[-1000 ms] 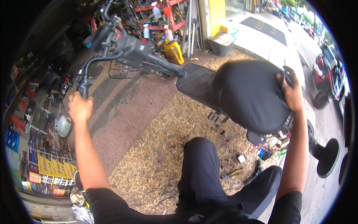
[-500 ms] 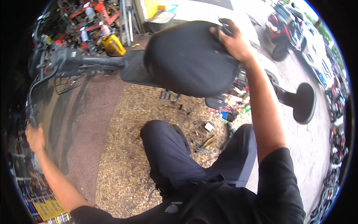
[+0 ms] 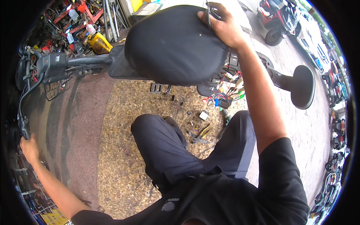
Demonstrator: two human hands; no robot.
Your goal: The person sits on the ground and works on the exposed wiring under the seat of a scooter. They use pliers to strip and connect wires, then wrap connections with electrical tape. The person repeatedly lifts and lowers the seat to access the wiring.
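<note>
At the far left my left hand is wrapped around the end grip of the handlebar of an electric scooter. The scooter's black padded seat fills the upper middle. My right hand rests at the seat's far right edge, fingers closed around a thin, dark, two-armed tool whose exact kind I cannot make out. Below the seat's right end hangs a tangle of coloured wires and connectors. Yellow-handled pliers lie on the ground between my knees.
A small white square piece and black bits lie near the pliers. A black backrest pad sticks out at the right. Beyond stand a red scooter and a white car. A yellow jug and clutter fill the upper left.
My view has shifted, so the seat and ground sit higher and more to the left. Both hands keep their holds; the handlebar looks swung slightly.
</note>
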